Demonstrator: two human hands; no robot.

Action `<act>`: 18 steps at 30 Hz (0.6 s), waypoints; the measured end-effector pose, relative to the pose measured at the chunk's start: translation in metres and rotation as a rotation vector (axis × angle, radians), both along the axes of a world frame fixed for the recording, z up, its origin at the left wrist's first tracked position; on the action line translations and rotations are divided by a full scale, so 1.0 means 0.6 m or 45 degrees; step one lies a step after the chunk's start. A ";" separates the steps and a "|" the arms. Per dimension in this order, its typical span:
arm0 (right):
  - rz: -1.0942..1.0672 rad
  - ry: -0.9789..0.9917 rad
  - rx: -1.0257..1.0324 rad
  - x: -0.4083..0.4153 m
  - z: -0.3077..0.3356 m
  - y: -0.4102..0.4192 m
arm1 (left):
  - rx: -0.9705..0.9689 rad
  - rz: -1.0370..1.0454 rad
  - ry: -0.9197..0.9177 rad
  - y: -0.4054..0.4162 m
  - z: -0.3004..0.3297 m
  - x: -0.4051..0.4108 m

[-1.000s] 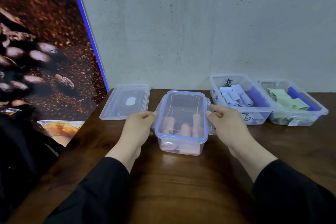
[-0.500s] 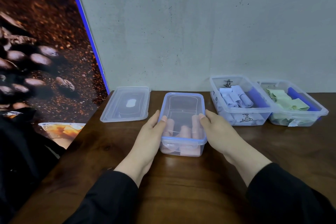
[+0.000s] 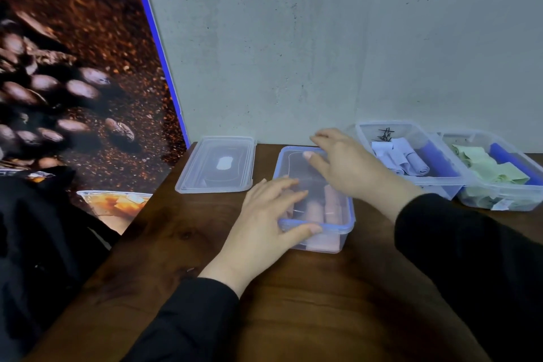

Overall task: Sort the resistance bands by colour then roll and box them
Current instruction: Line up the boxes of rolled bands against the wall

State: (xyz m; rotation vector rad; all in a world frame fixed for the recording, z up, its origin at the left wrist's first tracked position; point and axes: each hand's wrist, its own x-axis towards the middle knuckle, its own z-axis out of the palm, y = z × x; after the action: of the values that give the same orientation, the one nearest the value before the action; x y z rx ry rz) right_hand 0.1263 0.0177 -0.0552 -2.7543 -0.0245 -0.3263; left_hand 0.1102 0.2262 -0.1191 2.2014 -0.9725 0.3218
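1. Your left hand [image 3: 264, 216] lies flat, fingers straight, on the lidded box [image 3: 316, 200] of pink rolls [image 3: 330, 206] on the counter [image 3: 293, 303].
2. Your right hand [image 3: 346, 164] hovers over the box's far end, fingers spread, holding nothing.

Café-like room: coffee-bean poster [image 3: 73, 82], wooden table [image 3: 293, 303].

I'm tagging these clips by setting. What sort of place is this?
Hard to say; probably a cafe or a staged work corner. A wooden table stands against a bare grey wall, beside a big coffee-bean poster. Plastic boxes of rolled bands sit on it.
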 end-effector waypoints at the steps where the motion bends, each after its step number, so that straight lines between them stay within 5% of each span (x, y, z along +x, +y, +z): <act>1: 0.014 0.096 -0.059 0.022 -0.005 -0.001 | -0.004 -0.024 0.001 0.001 -0.003 0.004; 18: -0.001 0.032 0.019 0.097 -0.035 -0.014 | 0.095 -0.030 -0.198 -0.017 -0.021 0.039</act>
State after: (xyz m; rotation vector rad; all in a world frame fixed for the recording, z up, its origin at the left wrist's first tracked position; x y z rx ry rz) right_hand 0.1843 0.0092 -0.0763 -2.7430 -0.0148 -0.2905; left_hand 0.1336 0.2162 -0.1318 2.2570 -1.1096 0.4576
